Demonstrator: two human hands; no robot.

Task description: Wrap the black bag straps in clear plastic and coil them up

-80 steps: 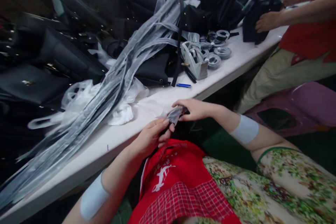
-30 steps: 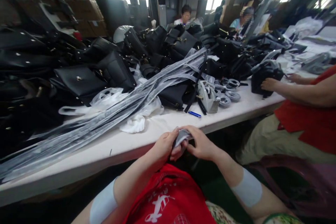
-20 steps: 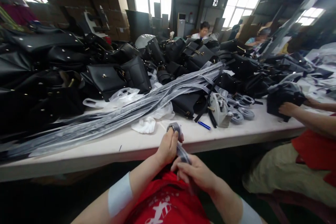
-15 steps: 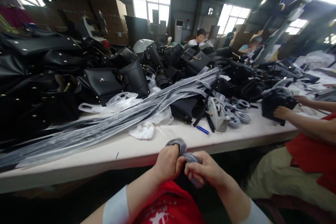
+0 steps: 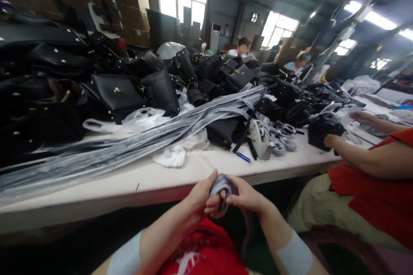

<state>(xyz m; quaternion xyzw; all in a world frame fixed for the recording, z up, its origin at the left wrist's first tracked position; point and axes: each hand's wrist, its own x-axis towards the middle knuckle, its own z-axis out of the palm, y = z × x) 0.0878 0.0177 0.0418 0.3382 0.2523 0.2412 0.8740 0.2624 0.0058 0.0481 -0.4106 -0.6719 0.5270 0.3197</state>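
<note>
In front of me, past the table's edge, both hands close round a small coil of grey, plastic-wrapped strap (image 5: 220,181). Some fingers of my left hand (image 5: 203,195) pass through the loop, with the thumb at its outer side. My right hand (image 5: 247,194) grips the coil from the other side, thumb across its front. A loose length of the strap dangles below my right hand. Long plastic-wrapped straps (image 5: 155,133) lie in a bundle across the table, and similar coiled straps (image 5: 285,142) rest beside a white tape dispenser (image 5: 260,139).
Black handbags (image 5: 116,94) are heaped along the table (image 5: 112,180). A blue pen (image 5: 243,157) and crumpled white plastic (image 5: 171,156) lie near the front. At right, a co-worker's hands (image 5: 332,141) are on a black bag (image 5: 324,129). Other people work beyond the heap.
My hands have come together round one coil; before, my left held a ring of strap and my right a separate bunched part. A tail now hangs lower. The view has swung right.
</note>
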